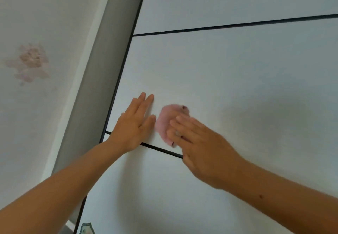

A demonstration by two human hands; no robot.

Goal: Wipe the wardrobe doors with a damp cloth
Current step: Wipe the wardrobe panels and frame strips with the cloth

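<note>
A white wardrobe door (219, 78) fills most of the view, split into panels by thin black lines. My right hand (199, 146) presses a small pink cloth (166, 120) flat against the middle panel, fingers straight over the cloth; the hand looks blurred. My left hand (134, 124) lies flat on the same panel just left of the cloth, fingers straight and pointing up, its heel over the lower black line. The two hands are a short gap apart.
A grey frame post (102, 65) runs diagonally along the door's left edge. Left of it is a pale wall (36, 114) with a faded pink flower print (30, 63). A small green-edged decoration (86, 229) shows at the door's bottom.
</note>
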